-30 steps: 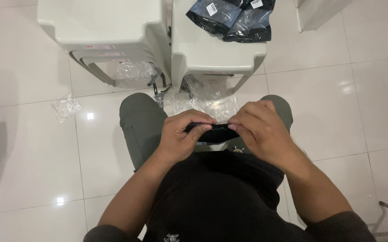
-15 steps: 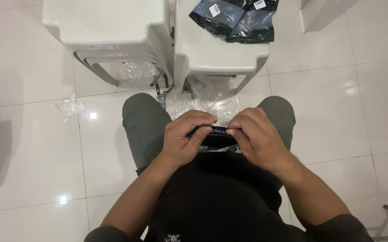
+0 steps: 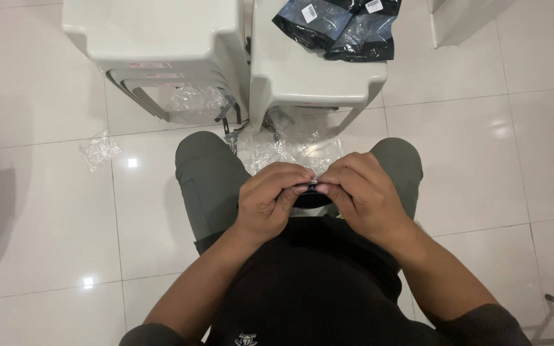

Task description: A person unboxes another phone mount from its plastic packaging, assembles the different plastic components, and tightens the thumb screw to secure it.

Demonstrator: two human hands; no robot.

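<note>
You sit over a white tiled floor (image 3: 46, 230), with two pale plastic stools (image 3: 155, 45) pushed together in front of your knees. On the right-hand stool (image 3: 315, 70) lie two dark items in clear wrappers (image 3: 344, 25), apparently unopened, so I judge they are waiting their turn. Emptied clear wrappers are scattered about: a heap (image 3: 290, 150) between your knees and the stools, one crumpled bag (image 3: 99, 149) off to your left. That suggests several pieces are already unwrapped.

Your left hand (image 3: 270, 202) and right hand (image 3: 360, 198) are drawn together over your lap, fingertips pinching a small dark item (image 3: 312, 198) between them. Most of it is hidden by your fingers, so I cannot tell what it is.
</note>
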